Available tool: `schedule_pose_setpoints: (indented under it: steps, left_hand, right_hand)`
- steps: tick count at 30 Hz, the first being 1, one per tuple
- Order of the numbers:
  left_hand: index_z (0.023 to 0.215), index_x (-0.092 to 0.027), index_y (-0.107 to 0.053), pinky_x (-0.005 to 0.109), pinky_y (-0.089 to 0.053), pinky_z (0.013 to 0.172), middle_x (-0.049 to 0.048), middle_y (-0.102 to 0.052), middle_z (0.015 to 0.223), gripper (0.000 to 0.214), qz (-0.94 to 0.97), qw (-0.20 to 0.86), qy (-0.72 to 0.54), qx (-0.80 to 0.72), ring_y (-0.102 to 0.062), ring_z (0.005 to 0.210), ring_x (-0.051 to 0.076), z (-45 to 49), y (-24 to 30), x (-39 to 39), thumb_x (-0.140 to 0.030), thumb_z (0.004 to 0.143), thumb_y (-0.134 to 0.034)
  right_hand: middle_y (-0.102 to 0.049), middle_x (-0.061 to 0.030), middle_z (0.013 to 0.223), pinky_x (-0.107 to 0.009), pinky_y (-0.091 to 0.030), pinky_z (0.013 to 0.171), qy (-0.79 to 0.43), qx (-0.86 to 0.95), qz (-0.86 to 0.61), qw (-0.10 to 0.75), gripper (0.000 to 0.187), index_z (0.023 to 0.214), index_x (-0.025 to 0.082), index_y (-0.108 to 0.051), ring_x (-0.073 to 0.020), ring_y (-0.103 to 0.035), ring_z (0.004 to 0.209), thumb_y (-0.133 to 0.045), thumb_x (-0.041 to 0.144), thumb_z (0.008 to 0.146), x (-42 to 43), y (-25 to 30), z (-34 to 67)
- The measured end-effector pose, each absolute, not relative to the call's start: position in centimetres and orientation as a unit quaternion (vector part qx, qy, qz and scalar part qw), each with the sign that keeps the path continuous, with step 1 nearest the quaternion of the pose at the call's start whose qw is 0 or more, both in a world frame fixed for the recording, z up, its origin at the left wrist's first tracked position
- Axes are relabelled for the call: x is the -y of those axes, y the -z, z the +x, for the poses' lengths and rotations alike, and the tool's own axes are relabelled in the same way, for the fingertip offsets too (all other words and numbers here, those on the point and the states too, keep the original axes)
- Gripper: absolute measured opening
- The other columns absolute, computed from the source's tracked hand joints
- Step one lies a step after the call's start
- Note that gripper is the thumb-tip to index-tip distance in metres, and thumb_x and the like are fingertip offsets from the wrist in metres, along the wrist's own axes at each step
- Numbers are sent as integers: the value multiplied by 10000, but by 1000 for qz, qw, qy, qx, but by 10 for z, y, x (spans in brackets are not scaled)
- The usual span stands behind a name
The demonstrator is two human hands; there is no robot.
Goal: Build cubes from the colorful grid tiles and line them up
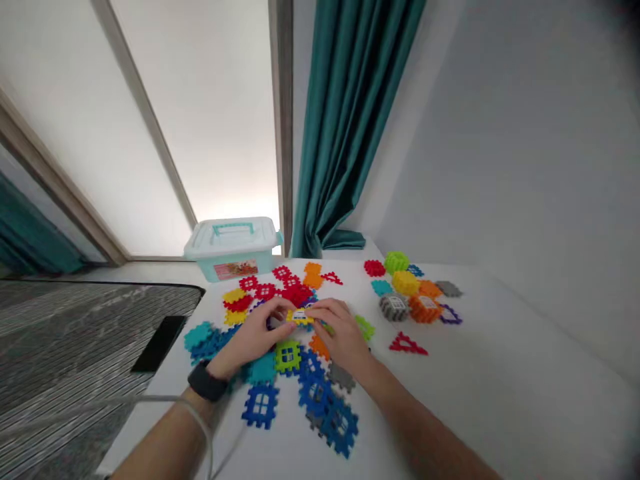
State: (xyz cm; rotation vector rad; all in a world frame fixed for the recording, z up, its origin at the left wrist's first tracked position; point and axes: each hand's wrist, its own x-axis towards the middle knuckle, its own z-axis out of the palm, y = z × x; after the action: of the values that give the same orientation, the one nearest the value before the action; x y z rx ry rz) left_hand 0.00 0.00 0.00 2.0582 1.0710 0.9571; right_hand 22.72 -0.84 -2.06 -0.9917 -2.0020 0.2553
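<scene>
- White tabletop (500, 400) fills our view, with a teal pleated curtain (350, 120) hanging behind it.
- Off its left edge we see a grey striped surface (75, 333) with a flat black rectangular slab (159, 344) lying on it.
- At the table's back left stands a pale mint plastic storage box (233, 248), lid on.
- Our left hand (253, 339), black watch (207, 381) at the wrist, pinches one end of a yellow square plastic interlocking tile (300, 317).
- That tile sits mid-table, just above a heap of loose red, blue and green toothed tiles (320, 397).
- Our right hand (345, 340) pinches its other end, fingertips nearly meeting the left's.
- We judge the tile light, stiff and slightly slick, and its toothed edges give the surest hold.
- Further right, well apart, stand assembled coloured block cubes (406, 293).
</scene>
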Motion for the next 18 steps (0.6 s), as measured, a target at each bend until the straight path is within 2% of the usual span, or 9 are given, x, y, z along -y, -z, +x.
schedule_pose_setpoints:
  steps: [1, 4, 7, 13, 18]
  left_hand:
    - [1182, -221, -621, 360, -545, 865, 59, -701, 1057, 317, 783, 289, -373, -405, -665, 952, 220, 0, 1, -2, -345, 896, -677]
    - [1292, -240, -587, 411, -525, 963, 88, -679, 1202, 456, 795, 225, -395, -402, -647, 1074, 250, 0, 4, -6, -371, 875, -717]
    - [1376, -267, -548, 438, -527, 978, 99, -665, 1259, 542, 810, 158, -403, -396, -651, 1080, 257, -2, 6, -7, -415, 883, -716]
    - [1356, -246, -570, 421, -545, 935, 98, -707, 1166, 529, 831, 88, -400, -376, -669, 1028, 251, 0, 8, -7, -466, 893, -699]
    - [1294, -227, -604, 435, -519, 964, 102, -717, 1156, 453, 851, 37, -391, -349, -661, 1070, 264, -1, 8, -8, -452, 909, -684]
  right_hand:
    - [-657, -79, 1157, -464, -507, 991, -115, 801, -400, 430, 256, 1148, 266, -649, -246, -621, 1106, -544, 165, 938, 8, 21, 227]
    - [-604, -97, 1308, -479, -473, 1069, -145, 795, -407, 425, 487, 1348, 266, -533, -266, -560, 1245, -643, 195, 879, 7, 21, 227]
    - [-567, -107, 1386, -501, -457, 1094, -161, 789, -416, 423, 658, 1455, 278, -430, -279, -527, 1301, -685, 218, 851, 7, 22, 226]
    - [-621, -100, 1321, -517, -482, 1055, -143, 785, -428, 425, 571, 1414, 285, -485, -285, -579, 1226, -659, 211, 875, 8, 23, 226]
    - [-626, -104, 1318, -521, -480, 1049, -114, 796, -420, 420, 600, 1446, 286, -455, -289, -584, 1209, -647, 203, 884, 9, 25, 224]
